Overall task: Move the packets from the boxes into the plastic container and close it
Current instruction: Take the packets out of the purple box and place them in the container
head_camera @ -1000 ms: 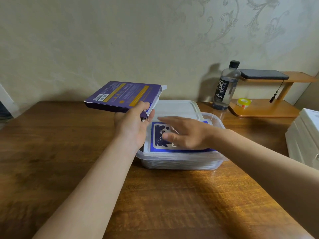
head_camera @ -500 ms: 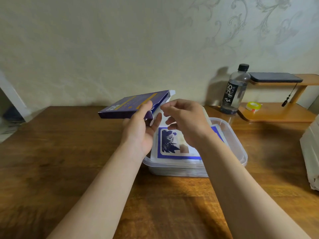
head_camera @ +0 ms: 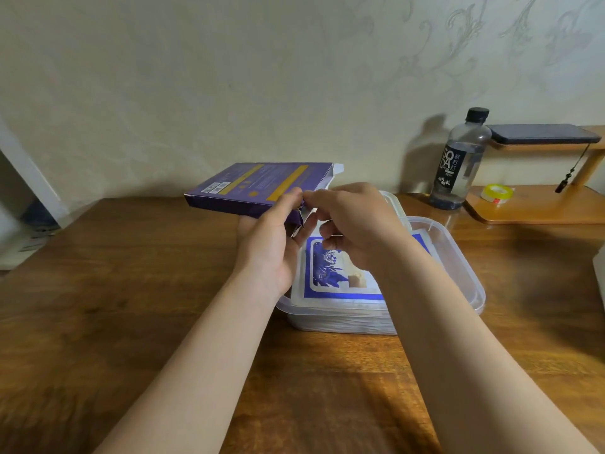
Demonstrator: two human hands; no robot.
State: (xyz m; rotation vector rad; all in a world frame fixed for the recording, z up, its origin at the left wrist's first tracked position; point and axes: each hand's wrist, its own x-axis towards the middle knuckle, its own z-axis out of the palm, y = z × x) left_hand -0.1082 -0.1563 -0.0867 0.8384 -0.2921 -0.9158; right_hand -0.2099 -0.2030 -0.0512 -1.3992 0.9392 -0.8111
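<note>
My left hand (head_camera: 271, 244) grips a flat purple box (head_camera: 262, 186) by its near corner and holds it level above the table, its open end to the right. At that open end the fingers of my right hand (head_camera: 353, 224) are curled and pinch the box's flap. Below both hands stands the clear plastic container (head_camera: 458, 257), open, with a stack of white and blue packets (head_camera: 330, 276) inside. The container's lid (head_camera: 393, 204) lies behind it, mostly hidden by my right hand.
A dark-capped water bottle (head_camera: 460, 158) stands at the back right beside a small wooden shelf (head_camera: 540, 204) that carries a yellow tape roll (head_camera: 497, 193) and a dark flat device (head_camera: 543, 134). The wooden table (head_camera: 131, 306) spreads left and in front.
My right hand lifted off the packets in the container and rose to the open end of the purple box. The left hand brought the box a little closer over the container.
</note>
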